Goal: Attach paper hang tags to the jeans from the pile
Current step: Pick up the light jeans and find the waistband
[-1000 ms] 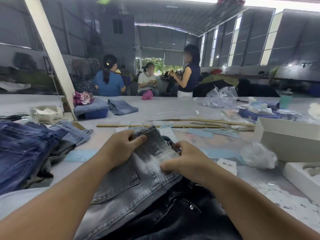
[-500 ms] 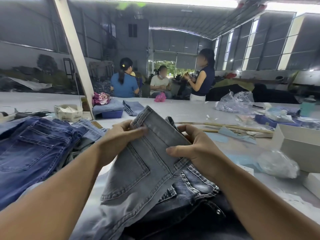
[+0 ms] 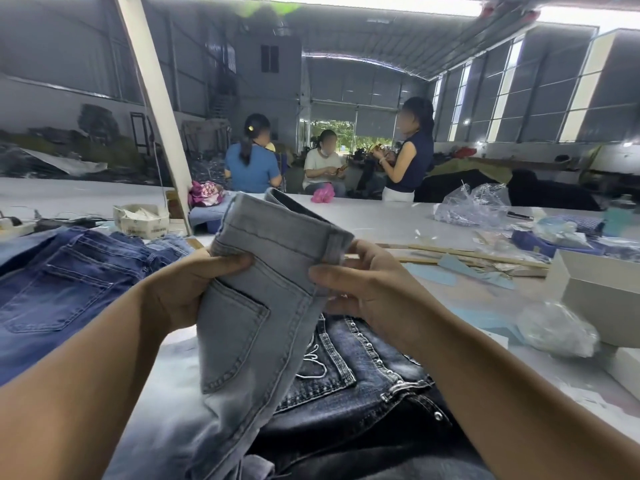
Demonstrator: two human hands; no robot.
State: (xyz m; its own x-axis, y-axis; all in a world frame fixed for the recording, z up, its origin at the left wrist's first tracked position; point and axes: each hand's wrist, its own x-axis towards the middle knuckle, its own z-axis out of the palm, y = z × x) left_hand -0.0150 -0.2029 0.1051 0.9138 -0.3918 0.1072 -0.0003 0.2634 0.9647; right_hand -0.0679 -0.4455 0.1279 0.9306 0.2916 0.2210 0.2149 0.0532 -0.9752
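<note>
pale grey jeans (faded), blue pile

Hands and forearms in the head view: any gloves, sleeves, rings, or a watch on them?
None that show. The left hand and right hand are bare, with no gloves or rings visible. Both forearms are uncovered right down to the frame's lower edge, so no sleeve appears, and neither wrist carries a watch or band.

place: garment factory hall | roof: high corrugated metal vault | walls: tall grid windows | bench: long white worktable | stock: stacked blue jeans, plastic bags, cardboard box | staff: three workers at the far side
</note>
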